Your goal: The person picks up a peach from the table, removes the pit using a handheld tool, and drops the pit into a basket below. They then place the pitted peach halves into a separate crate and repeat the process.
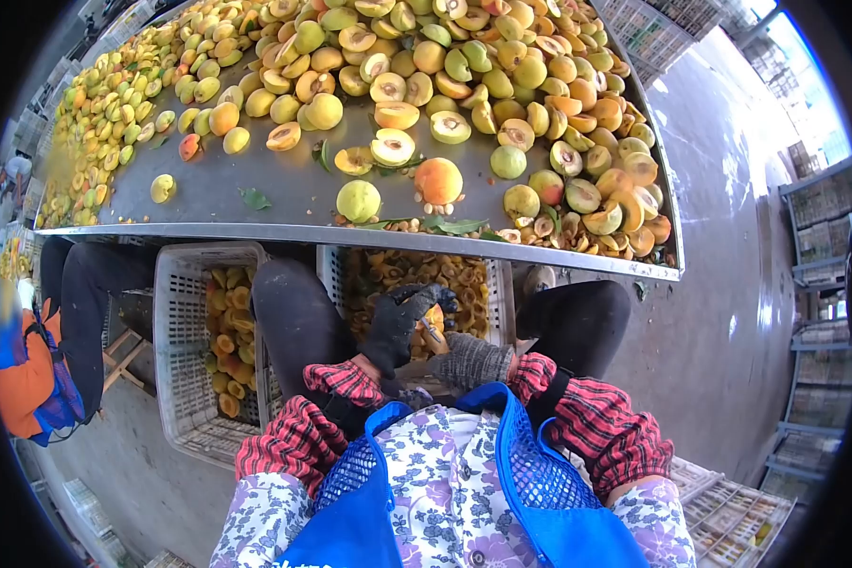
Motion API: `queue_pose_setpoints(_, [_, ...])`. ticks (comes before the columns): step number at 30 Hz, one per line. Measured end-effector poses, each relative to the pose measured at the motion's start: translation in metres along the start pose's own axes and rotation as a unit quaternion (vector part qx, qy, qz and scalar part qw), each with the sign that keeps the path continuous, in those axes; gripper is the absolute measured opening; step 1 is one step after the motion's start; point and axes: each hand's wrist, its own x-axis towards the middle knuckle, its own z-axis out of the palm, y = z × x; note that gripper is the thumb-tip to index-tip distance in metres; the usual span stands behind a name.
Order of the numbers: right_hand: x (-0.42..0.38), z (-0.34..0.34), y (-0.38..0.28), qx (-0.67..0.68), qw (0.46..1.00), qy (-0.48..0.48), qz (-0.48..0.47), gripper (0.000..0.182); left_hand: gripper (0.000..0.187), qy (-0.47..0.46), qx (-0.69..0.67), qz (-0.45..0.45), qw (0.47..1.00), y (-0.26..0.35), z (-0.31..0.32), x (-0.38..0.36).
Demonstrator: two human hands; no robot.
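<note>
A broad, grey metal sorting table is stretching across 12 o'clock from the hands, bearing heaps of whole and halved yellow, green and orange-blushed fruit, some halves showing brown stones. At 9 o'clock, a pale plastic slatted crate is standing on the floor and holding orange-yellow fruit pieces, while a second pale plastic crate is sitting just beyond the hands, between the wearer's knees, filling with more pieces. Farther out at 9 o'clock, a co-worker in an orange sleeve and dark trousers is sitting beside the table. In the middle, the left hand, wearing a dark glove below a red-and-black plaid sleeve cover, is closing its fingers around a small yellow-orange fruit above the second crate's near end. At the fruit's 4 o'clock, the right hand, in a grey knitted glove, is curling its fingers near it; whether it is gripping anything cannot be told. A small green leaf is lying on the table at 10 o'clock.
</note>
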Motion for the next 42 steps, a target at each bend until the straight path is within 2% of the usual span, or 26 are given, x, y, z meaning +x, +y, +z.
queue_pose_setpoints(1, [0.003, 0.002, 0.005, -0.003, 1.000, -0.003, -0.026, 0.039, 0.019, 0.000, 0.114, 0.077, 0.990, -0.008, -0.001, -0.002])
queue_pose_setpoints(2, [0.001, 0.000, 0.001, 0.003, 0.998, -0.004, -0.058, 0.031, 0.020, 0.006, -0.023, -0.043, 0.999, -0.001, 0.000, 0.000])
queue_pose_setpoints(3, [0.001, -0.001, -0.002, 0.001, 0.999, -0.009, -0.047, 0.026, 0.020, 0.011, -0.159, -0.163, 0.974, 0.014, 0.002, 0.004])
queue_pose_setpoints(4, [0.001, -0.002, -0.005, -0.002, 0.999, -0.013, -0.036, 0.022, 0.021, 0.016, -0.290, -0.278, 0.916, 0.021, 0.003, 0.006])
queue_pose_setpoints(5, [0.002, -0.003, -0.009, -0.014, 1.000, -0.020, 0.019, 0.021, 0.021, 0.015, -0.274, -0.274, 0.922, 0.019, 0.003, 0.006])
queue_pose_setpoints(7, [0.004, -0.001, -0.006, -0.022, 0.998, -0.029, 0.053, 0.025, 0.023, 0.015, -0.243, -0.266, 0.933, 0.012, 0.004, 0.004])
queue_pose_setpoints(10, [0.004, -0.001, 0.001, 0.026, 0.999, -0.026, -0.040, 0.031, 0.019, 0.033, -0.258, -0.184, 0.948, 0.013, 0.002, 0.004])
queue_pose_setpoints(11, [-0.001, -0.008, -0.005, 0.065, 0.994, -0.020, -0.089, 0.029, 0.019, 0.048, -0.265, -0.194, 0.943, 0.012, 0.002, 0.004])
queue_pose_setpoints(13, [-0.002, -0.012, -0.007, 0.107, 0.989, -0.019, -0.100, 0.027, 0.019, 0.078, -0.279, -0.215, 0.933, 0.008, 0.005, 0.004])
queue_pose_setpoints(18, [0.003, -0.011, -0.014, 0.065, 0.994, -0.026, 0.089, 0.031, 0.020, 0.097, -0.344, -0.264, 0.896, -0.003, 0.013, 0.005])
queue_pose_setpoints(19, [0.006, -0.006, -0.009, 0.048, 0.993, 0.004, 0.107, 0.032, 0.020, 0.106, -0.349, -0.272, 0.890, 0.001, 0.014, 0.006])
queue_pose_setpoints(21, [0.012, 0.006, 0.001, 0.012, 0.988, 0.063, 0.142, 0.035, 0.020, 0.135, -0.278, -0.265, 0.913, 0.006, 0.013, 0.009])
queue_pose_setpoints(24, [0.014, 0.013, -0.004, -0.012, 0.980, 0.101, 0.169, 0.038, 0.020, 0.173, -0.241, -0.260, 0.919, 0.000, 0.013, 0.009])
queue_pose_setpoints(27, [0.025, 0.018, 0.005, 0.029, 0.982, 0.066, 0.176, 0.036, 0.020, 0.196, -0.212, -0.218, 0.932, -0.010, 0.014, 0.001])
queue_pose_setpoints(28, [0.025, 0.013, 0.007, -0.028, 0.996, 0.050, 0.065, 0.032, 0.020, 0.200, -0.200, -0.193, 0.939, -0.011, 0.014, 0.001])
queue_pose_setpoints(30, [0.021, 0.004, 0.012, -0.138, 0.978, 0.016, -0.157, 0.025, 0.019, 0.216, -0.248, -0.204, 0.922, -0.004, 0.014, 0.004])
queue_pose_setpoints(32, [0.024, 0.010, 0.021, 0.134, 0.986, 0.010, -0.094, 0.025, 0.018, 0.218, -0.264, -0.206, 0.917, -0.004, 0.015, 0.006])
queue_pose_setpoints(34, [0.030, 0.017, 0.033, 0.211, 0.974, 0.008, -0.087, 0.025, 0.019, 0.204, -0.247, -0.198, 0.926, -0.007, 0.012, 0.005])
queue_pose_setpoints(36, [0.039, 0.025, 0.051, 0.099, 0.988, -0.002, -0.117, 0.024, 0.020, 0.171, -0.235, -0.204, 0.935, -0.034, 0.017, 0.002])
queue_pose_setpoints(37, [0.044, 0.030, 0.062, 0.045, 0.992, -0.012, -0.121, 0.024, 0.020, 0.141, -0.185, -0.171, 0.957, -0.045, 0.018, -0.003])
queue_pose_setpoints(38, [0.050, 0.039, 0.079, -0.004, 0.995, -0.036, -0.098, 0.030, 0.021, 0.115, -0.134, -0.136, 0.975, -0.045, 0.017, -0.004])
queue_pose_setpoints(40, [0.045, 0.036, 0.076, -0.090, 0.982, -0.021, -0.163, 0.033, 0.022, 0.037, 0.058, 0.014, 0.998, -0.012, 0.007, 0.000])
queue_pose_setpoints(41, [0.035, 0.021, 0.053, -0.127, 0.960, 0.019, -0.251, 0.027, 0.022, 0.058, -0.129, -0.121, 0.983, -0.018, 0.009, 0.002])
queue_pose_setpoints(42, [0.029, 0.013, 0.038, -0.162, 0.926, 0.058, -0.336, 0.027, 0.023, 0.076, -0.309, -0.249, 0.915, -0.027, 0.012, 0.003])
